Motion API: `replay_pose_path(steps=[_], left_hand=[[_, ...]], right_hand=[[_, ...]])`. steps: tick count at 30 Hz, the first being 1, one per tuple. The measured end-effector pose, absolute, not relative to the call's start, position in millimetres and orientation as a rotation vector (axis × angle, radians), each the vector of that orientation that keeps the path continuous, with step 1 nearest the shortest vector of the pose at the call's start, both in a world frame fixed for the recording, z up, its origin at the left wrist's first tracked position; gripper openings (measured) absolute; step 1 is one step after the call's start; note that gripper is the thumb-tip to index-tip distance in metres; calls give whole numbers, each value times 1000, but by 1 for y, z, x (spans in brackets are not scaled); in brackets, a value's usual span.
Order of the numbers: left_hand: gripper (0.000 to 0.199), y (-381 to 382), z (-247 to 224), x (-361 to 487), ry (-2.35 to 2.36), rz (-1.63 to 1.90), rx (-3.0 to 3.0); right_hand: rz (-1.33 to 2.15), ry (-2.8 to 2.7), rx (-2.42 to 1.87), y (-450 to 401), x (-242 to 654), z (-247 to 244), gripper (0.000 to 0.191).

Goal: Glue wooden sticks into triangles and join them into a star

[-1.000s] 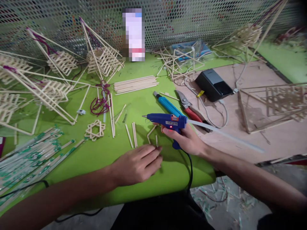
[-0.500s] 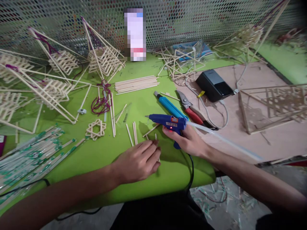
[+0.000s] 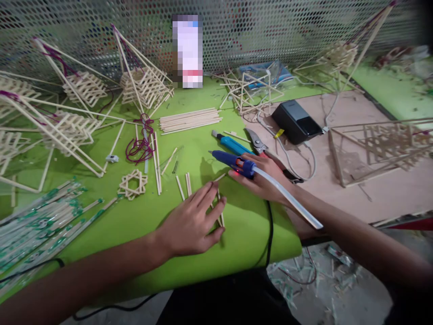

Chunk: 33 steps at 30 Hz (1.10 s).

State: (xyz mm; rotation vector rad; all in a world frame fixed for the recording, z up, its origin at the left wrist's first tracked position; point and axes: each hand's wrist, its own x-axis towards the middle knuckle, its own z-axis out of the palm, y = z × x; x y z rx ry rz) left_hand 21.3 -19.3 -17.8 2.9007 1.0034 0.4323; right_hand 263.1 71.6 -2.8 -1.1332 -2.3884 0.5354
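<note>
My left hand (image 3: 194, 221) rests palm down over a few thin wooden sticks (image 3: 219, 208) near the table's front edge, its fingers spread a little. Part of those sticks lies hidden under the fingers. To the right, my right hand (image 3: 265, 180) is closed round a blue glue gun (image 3: 233, 163), tilted on its side, nozzle pointing left. A red light glows on the gun and a clear glue stick (image 3: 287, 194) juts from its back. Short loose sticks (image 3: 188, 184) lie just beyond my left hand. A star-shaped stick piece (image 3: 132, 185) sits farther left.
Stick frames with purple string (image 3: 145, 88) fill the back left. Wrapped sticks (image 3: 43, 225) lie front left. Behind the gun are a blue cutter (image 3: 233, 144), pruning shears (image 3: 256, 141) and a black box (image 3: 297, 121). A black cord (image 3: 270, 234) hangs over the front edge.
The glue gun has rolled onto its side in my right hand, and its glue stick now points down and right. My left fingers have spread apart, showing more of the sticks below.
</note>
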Motion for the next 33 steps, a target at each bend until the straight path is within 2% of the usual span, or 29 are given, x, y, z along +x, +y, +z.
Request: replay_pose_path(steps=[4, 12, 19, 25, 30, 33], left_hand=[[60, -21, -18, 21, 1000, 465, 2940], [43, -22, -14, 21, 920, 465, 3007], [44, -22, -18, 20, 900, 519, 3012], [41, -21, -18, 21, 825, 537, 3020], [40, -20, -16, 22, 802, 532, 3012], [40, -21, -17, 21, 795, 525, 3016]], right_hand=[[392, -2472, -1110, 89, 263, -6, 32], [142, -2501, -1045, 110, 247, -10, 35], [83, -2450, -987, 94, 254, -2, 30], [71, -2422, -1025, 77, 263, -2, 50], [1, -2404, -1052, 62, 263, 1, 44], [-47, -2314, -1076, 55, 266, 3, 30]])
